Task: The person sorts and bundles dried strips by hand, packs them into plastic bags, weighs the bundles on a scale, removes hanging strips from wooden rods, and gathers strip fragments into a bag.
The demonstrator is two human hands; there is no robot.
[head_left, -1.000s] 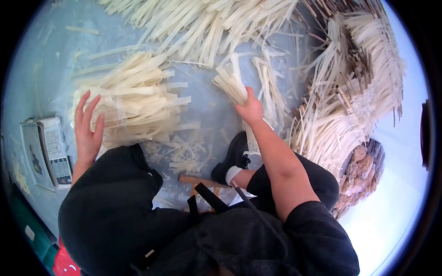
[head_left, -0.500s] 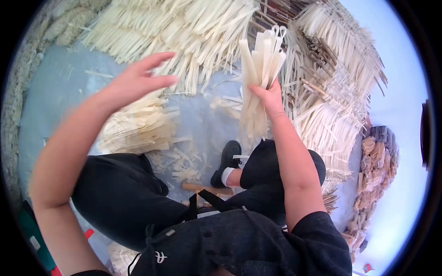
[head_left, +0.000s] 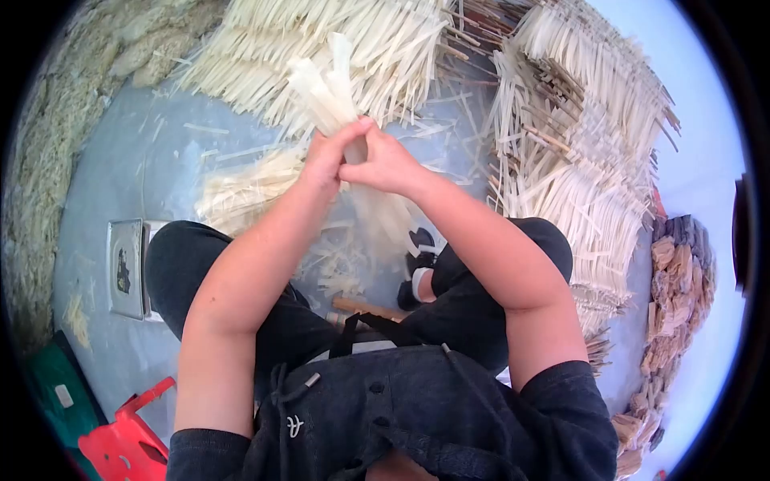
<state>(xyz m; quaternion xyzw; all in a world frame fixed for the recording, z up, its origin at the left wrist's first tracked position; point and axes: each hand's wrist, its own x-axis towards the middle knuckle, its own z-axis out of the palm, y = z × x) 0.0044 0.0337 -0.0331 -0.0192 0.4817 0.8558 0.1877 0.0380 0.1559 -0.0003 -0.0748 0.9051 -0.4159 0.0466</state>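
A bundle of long, thin pale strips, like wood or bamboo [head_left: 325, 92], tilts upward in front of me, with both hands around its middle. My left hand [head_left: 327, 156] is closed on the bundle's left side. From the right, my right hand [head_left: 387, 160] grips it too, fingers meeting those of the left. The strips' lower ends [head_left: 385, 220] hang blurred below the hands. Just beyond my left forearm lies a pile of similar strips [head_left: 249, 192] on the grey floor.
Large stacks of pale strips stand ahead [head_left: 265, 64] and to the right [head_left: 593, 192]. Split wood [head_left: 674, 289] is piled along the right wall. At left are a metal tray [head_left: 127, 268], a red plastic stool [head_left: 124, 441] and a rough wall. A wooden piece [head_left: 369, 309] lies between my legs.
My right hand has carried the bundle leftward to the middle. My left hand, empty and spread before, has come in and closed on it. The view has shifted slightly.
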